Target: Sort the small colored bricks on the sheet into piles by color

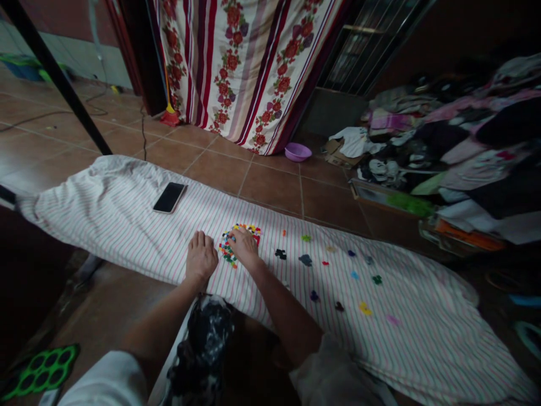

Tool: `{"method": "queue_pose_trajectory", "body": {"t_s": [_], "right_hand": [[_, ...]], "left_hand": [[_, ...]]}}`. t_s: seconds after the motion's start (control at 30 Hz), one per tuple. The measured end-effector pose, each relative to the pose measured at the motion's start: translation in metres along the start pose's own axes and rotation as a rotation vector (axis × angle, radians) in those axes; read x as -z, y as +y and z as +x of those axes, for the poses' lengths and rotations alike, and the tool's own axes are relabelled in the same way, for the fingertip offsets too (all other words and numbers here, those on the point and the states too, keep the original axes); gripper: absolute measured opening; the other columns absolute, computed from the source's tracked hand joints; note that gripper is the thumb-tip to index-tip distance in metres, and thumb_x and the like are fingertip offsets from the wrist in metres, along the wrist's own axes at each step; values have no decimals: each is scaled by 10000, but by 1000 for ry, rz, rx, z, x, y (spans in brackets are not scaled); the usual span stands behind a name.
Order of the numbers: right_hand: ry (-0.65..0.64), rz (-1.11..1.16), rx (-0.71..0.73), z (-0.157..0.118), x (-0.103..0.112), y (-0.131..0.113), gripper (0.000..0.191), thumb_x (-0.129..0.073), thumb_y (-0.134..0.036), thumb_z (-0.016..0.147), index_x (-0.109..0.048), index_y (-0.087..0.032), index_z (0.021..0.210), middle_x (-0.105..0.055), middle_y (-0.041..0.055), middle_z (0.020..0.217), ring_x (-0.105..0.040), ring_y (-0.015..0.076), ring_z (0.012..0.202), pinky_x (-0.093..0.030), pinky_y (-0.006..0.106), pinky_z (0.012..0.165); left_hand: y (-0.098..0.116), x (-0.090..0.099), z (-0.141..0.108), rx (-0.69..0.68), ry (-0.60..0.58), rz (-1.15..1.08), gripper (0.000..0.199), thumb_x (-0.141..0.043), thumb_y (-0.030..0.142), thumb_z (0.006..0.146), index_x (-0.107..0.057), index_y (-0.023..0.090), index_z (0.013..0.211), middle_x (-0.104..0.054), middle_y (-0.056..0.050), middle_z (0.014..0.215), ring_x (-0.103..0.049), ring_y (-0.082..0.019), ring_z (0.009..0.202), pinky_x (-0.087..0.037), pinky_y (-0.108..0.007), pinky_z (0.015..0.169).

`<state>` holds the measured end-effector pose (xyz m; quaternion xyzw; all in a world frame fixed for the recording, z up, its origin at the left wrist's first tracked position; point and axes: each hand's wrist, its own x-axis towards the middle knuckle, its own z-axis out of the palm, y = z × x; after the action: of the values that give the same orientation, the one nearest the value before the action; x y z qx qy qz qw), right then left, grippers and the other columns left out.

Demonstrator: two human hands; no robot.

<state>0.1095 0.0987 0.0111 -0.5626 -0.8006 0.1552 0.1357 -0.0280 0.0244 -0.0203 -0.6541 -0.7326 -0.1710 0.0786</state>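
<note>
A mixed pile of small coloured pieces [228, 256], perhaps beads or tiny bricks, lies on a striped cloth [139, 242]. Over this pile is my right hand [245, 246], its fingers pinched together down among the pieces; what is between the fingertips is too small to make out. Just left of the pile, my left hand [201, 256] rests palm down on the cloth, fingers laid out and holding nothing. To the right, pieces lie in small single-colour groups, among them a black group [280, 254], a grey group [305, 260], a yellow group [366, 308] and a dark green group [377, 279].
A phone [169, 197] lies on the cloth to the left. Beyond the cloth are a tiled floor [270, 180], a purple bowl [298, 151] and a flowered curtain [253, 67]. Heaped clothes [465, 141] fill the right side. A dark pole [63, 79] slants at upper left.
</note>
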Motion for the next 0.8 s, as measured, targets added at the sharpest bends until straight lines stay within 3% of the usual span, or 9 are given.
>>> {"method": "queue_pose_trajectory", "body": {"t_s": [0.33,0.47,0.57,0.67,0.8], "right_hand": [[-11,-42,-23,1,2,-5,121,-594,-254,868,-679,-223,948,-639,64,1043,-537,197,1022,-386,297,885],[45,59,-4,1,1,-4,109,-575,-204,851,-677,-224,885,-665,52,996,-563,189,998,-399,298,888],[104,344,-62,0,-3,2,100,-579,-199,832,-671,-231,857,-693,22,900,-612,171,905,-440,296,857],[159,791,-217,-1,-8,8,71,-617,-224,795,-669,-230,842,-712,2,836,-647,160,816,-484,288,790],[122,1336,-406,-6,-9,10,167,-738,-289,693,-679,-198,821,-730,21,792,-628,144,675,-459,245,592]], "left_hand": [[1,2,1,12,-8,-24,274,-410,226,872,-595,113,1040,-554,-225,1309,-442,-339,1326,-370,-472,1057],[2,4,1,15,-9,-14,253,-414,221,867,-589,123,1021,-564,-203,1286,-454,-327,1314,-372,-451,1056],[3,6,2,21,-23,-9,256,-420,223,866,-591,116,1023,-562,-204,1288,-456,-336,1312,-375,-449,1056],[3,7,1,14,-36,-1,273,-417,227,870,-591,99,1036,-556,-214,1291,-457,-352,1306,-377,-453,1057],[2,7,1,-2,-26,8,276,-412,234,874,-594,95,1028,-568,-216,1259,-468,-359,1288,-387,-454,1043]]}}
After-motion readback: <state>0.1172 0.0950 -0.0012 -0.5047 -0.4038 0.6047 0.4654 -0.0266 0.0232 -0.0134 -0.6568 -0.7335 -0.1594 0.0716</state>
